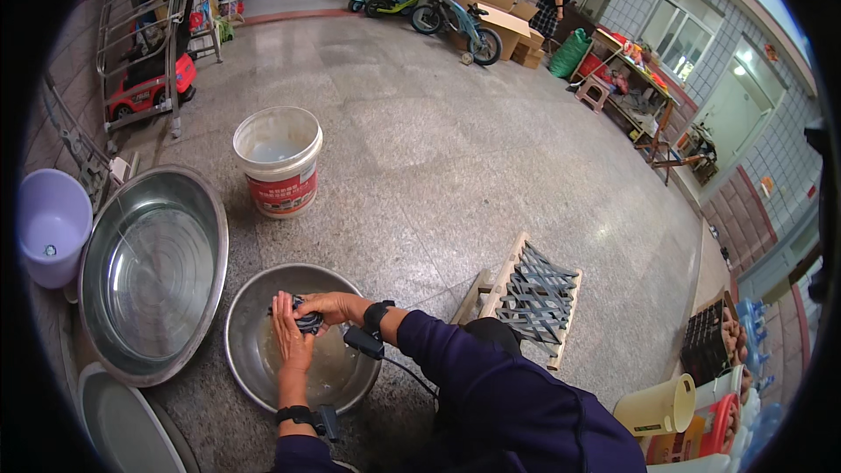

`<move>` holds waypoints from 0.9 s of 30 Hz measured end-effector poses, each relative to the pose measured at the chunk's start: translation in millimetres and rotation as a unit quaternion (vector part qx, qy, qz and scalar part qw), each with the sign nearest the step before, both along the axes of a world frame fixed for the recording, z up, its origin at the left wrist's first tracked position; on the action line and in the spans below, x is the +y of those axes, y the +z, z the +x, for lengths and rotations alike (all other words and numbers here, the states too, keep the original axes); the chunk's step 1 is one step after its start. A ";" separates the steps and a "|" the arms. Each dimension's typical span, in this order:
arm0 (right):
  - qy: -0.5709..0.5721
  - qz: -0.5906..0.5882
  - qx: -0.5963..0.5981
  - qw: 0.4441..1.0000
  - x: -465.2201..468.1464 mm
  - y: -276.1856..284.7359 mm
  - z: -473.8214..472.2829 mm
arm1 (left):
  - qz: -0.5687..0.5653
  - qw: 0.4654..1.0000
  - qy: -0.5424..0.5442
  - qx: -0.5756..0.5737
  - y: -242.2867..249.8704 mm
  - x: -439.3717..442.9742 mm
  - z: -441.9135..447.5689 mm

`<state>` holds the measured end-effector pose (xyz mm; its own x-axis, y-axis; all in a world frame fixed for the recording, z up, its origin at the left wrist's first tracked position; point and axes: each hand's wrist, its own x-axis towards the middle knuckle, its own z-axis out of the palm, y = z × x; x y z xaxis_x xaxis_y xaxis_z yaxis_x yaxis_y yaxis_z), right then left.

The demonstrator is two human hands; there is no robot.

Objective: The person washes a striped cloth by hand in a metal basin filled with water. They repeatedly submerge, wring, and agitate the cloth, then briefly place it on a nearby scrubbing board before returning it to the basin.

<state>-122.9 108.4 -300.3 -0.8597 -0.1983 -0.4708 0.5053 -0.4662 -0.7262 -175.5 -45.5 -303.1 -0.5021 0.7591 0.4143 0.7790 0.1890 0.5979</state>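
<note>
Between my two hands is a dark, light-striped bundle of cloth (309, 322), squeezed over a round steel basin (246, 305) on the floor. My left hand (289, 335) lies flat along the near left side of the bundle. From the right, my right hand (328, 307) curls its fingers over the top of it. Cloudy brownish water (322, 368) covers the bottom of the basin. Part of the bundle is hidden by the fingers. Both wrists wear black straps with small devices; a cable runs from the right one.
A large steel tub (158, 276) leans left, near a purple bucket (56, 226) and a grey basin (125, 427). Ahead stands a white plastic bucket (279, 164). A strap-woven folding stool (535, 299) is at right, beyond it a yellow pail (657, 404). Far back, a person (558, 0) stands near cardboard boxes.
</note>
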 end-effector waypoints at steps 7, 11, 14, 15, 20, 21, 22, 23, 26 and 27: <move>0.118 0.172 0.036 0.977 -9.2 3.4 4.4 | 0.008 0.996 -0.084 -0.006 -6.9 -15.7 -0.2; 0.152 0.161 0.200 0.955 -27.5 2.5 4.5 | -0.086 0.996 0.015 0.034 -30.4 -23.1 3.0; 0.194 0.431 0.036 0.880 -43.1 1.4 0.6 | -0.213 0.975 0.056 0.007 -36.9 -25.6 2.3; 0.205 0.527 0.033 0.824 -49.3 0.0 1.0 | -0.251 0.966 0.054 0.002 -36.6 -27.1 4.2; 0.257 0.678 0.101 0.681 -60.3 -9.8 5.9 | -0.337 0.938 0.083 -0.025 -33.2 -25.2 12.8; 0.257 0.692 0.115 0.664 -59.6 -12.7 7.5 | -0.337 0.936 0.090 -0.047 -35.0 -23.9 14.0; 0.242 0.706 0.123 0.654 -59.6 -16.5 8.6 | -0.335 0.935 0.092 -0.069 -38.3 -22.3 14.1; 0.228 0.704 0.138 0.659 -57.9 -20.0 9.0 | -0.331 0.935 0.094 -0.089 -42.8 -21.0 12.4; 0.160 0.691 0.174 0.684 -48.3 -30.8 5.5 | -0.292 0.934 0.136 -0.155 -62.3 -16.9 0.0; 0.122 0.663 0.179 0.717 -44.6 -33.5 4.0 | -0.263 0.931 0.143 -0.206 -68.5 -17.6 -5.6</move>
<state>-118.9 63.8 -333.8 -0.9883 0.0547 -0.1425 0.1254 0.8234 -0.5534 -181.1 -63.1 -371.6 -0.7491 0.6132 -0.2507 0.3760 0.7051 0.6012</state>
